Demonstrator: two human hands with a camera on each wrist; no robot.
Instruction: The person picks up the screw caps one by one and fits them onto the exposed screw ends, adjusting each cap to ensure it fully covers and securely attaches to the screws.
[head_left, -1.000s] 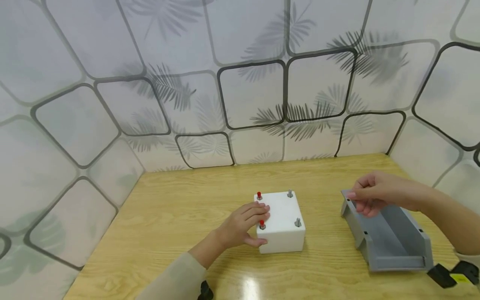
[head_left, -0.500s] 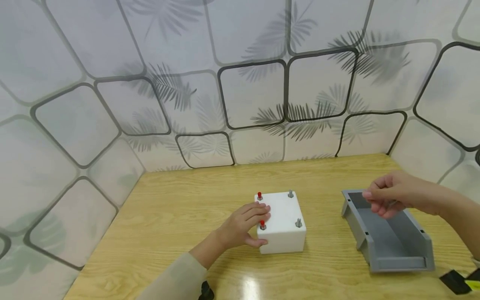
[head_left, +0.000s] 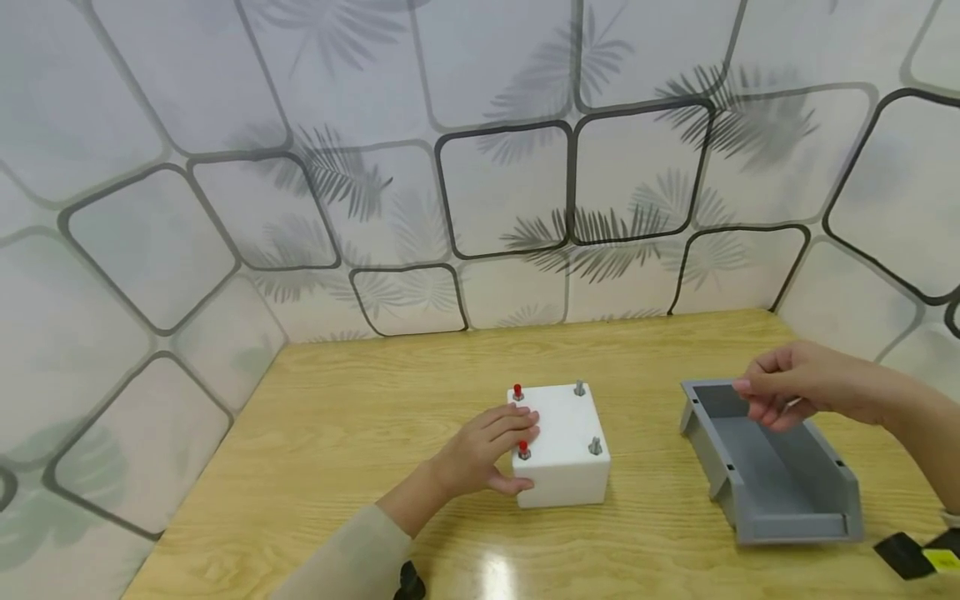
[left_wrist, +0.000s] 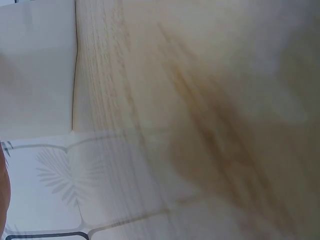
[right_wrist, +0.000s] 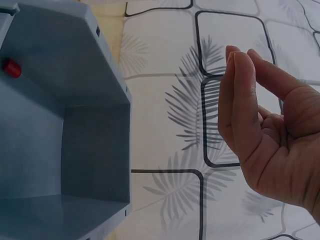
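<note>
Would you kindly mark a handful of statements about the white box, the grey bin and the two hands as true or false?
1. The left hand rests on the white box. True.
2. All four pegs on the box top carry red caps. False: two pegs by the left hand have red caps; the other two are bare grey pegs.
3. The right hand hovers above the far end of the grey bin. True.
4. The right hand grips the bin's wall. False: in the right wrist view the fingers are loosely curled in the air, holding nothing.
5. The grey bin lies to the left of the white box. False: it is to its right.
</note>
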